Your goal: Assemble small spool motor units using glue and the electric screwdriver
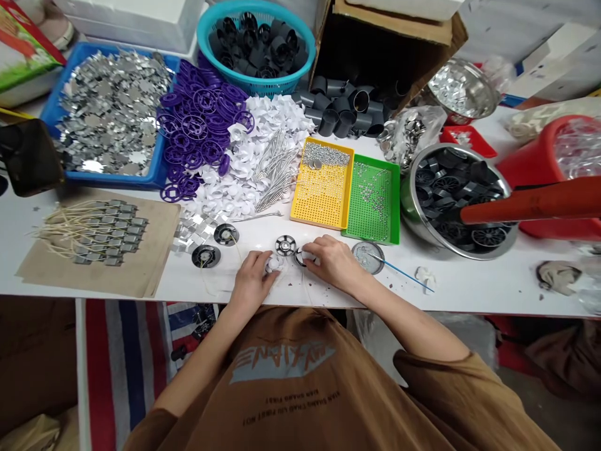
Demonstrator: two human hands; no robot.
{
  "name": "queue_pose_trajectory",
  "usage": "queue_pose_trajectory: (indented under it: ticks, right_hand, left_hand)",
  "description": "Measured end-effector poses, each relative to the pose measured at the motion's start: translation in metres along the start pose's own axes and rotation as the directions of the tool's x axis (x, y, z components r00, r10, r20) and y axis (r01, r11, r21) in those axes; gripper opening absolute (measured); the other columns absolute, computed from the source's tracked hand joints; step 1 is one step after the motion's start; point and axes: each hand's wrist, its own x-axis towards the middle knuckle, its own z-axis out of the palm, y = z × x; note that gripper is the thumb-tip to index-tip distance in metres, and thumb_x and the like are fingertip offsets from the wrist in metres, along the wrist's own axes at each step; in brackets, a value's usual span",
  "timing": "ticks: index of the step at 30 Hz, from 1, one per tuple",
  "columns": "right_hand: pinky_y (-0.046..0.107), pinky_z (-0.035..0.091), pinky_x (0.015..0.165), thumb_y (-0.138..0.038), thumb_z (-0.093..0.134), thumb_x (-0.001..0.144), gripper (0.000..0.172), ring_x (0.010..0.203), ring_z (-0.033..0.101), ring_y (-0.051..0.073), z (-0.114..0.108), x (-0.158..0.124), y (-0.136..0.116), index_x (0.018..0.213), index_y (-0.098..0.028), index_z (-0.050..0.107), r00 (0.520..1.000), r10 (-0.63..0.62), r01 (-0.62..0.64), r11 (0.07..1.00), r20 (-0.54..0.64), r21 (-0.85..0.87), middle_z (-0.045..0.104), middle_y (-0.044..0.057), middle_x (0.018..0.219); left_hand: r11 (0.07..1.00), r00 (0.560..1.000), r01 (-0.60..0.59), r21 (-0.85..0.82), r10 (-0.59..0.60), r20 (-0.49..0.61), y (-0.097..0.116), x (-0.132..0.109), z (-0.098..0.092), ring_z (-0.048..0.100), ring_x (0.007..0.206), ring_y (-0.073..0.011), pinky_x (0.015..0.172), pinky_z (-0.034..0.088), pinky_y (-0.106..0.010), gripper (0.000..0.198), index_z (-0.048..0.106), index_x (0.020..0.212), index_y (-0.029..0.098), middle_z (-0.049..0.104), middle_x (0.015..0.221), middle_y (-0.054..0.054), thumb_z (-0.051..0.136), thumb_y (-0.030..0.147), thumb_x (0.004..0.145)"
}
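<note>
At the table's front edge, my left hand [251, 279] is closed around small white plastic pieces [273, 263]. To its right, my right hand [335, 263] pinches a white piece [308, 255] at a black round part [299, 257]; its fingers partly hide both. Just beyond and between the hands lies a black spoked disc [285, 245] with a pale centre. Left of my left hand are two more black round parts, one nearer [206, 256] and one farther [226, 234], with thin pale wires. A shallow dish of grease-like paste [368, 257] with a blue stick [406, 276] stands by my right wrist.
Behind are a yellow tray [319, 216] and a green tray [392, 233] of small metal bits, white pieces [225, 188], purple rings [201, 125] and a turquoise basket [206, 44]. A steel bowl [413, 216] stands right; wired grey blocks [117, 232] lie on cardboard left.
</note>
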Motion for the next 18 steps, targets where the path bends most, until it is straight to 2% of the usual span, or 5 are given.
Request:
queue_pose_trajectory:
  ticks: [8, 12, 15, 18]
  right_hand:
    - [0.029, 0.036, 0.069, -0.028, 0.053, 0.092, 0.02, 0.09, 0.055, 0.021, 0.002, 0.0, 0.002, 0.103, -0.018, 0.066, 0.996, -0.025, 0.023, 0.999, 0.084, 0.028, 0.065, 0.008, 0.09]
    - [0.029, 0.033, 0.062, -0.018, 0.047, 0.093, 0.019, 0.092, 0.053, 0.023, -0.008, 0.007, -0.004, 0.098, -0.016, 0.066, 0.978, -0.055, 0.064, 0.997, 0.201, -0.042, 0.065, 0.011, 0.094]
    - [0.029, 0.034, 0.061, -0.009, 0.043, 0.091, 0.024, 0.093, 0.052, 0.024, -0.014, 0.015, -0.009, 0.098, -0.013, 0.065, 0.951, -0.092, 0.119, 0.99, 0.294, -0.074, 0.065, 0.014, 0.095]
    - [0.03, 0.036, 0.063, -0.01, 0.043, 0.091, 0.024, 0.091, 0.053, 0.024, -0.013, 0.017, -0.012, 0.097, -0.013, 0.066, 0.954, -0.082, 0.112, 0.99, 0.287, -0.088, 0.065, 0.014, 0.095]
  left_hand:
    - [0.999, 0.999, 0.015, -0.05, -0.013, 0.046, -0.002, 0.002, -0.005, 0.061, 0.087, -0.0203, 0.075, 0.054, -0.032, 0.042, 0.053, 0.125, 0.021, 0.056, 0.108, -0.008, 0.062, 0.031, 0.085]
    - [0.997, 0.998, 0.009, -0.076, -0.004, 0.058, -0.006, 0.003, -0.005, 0.061, 0.084, -0.0186, 0.074, 0.054, -0.031, 0.044, 0.053, 0.126, 0.023, 0.056, 0.109, -0.007, 0.064, 0.033, 0.085]
    - [0.994, 0.999, 0.031, -0.106, -0.028, 0.027, -0.008, 0.003, -0.002, 0.058, 0.076, -0.0149, 0.072, 0.054, -0.029, 0.04, 0.056, 0.122, 0.022, 0.057, 0.105, -0.006, 0.065, 0.029, 0.084]
    - [0.976, 0.991, 0.096, -0.196, -0.113, -0.075, -0.006, 0.002, 0.001, 0.054, 0.065, -0.0107, 0.064, 0.053, -0.026, 0.036, 0.06, 0.116, 0.021, 0.056, 0.099, -0.003, 0.068, 0.03, 0.082]
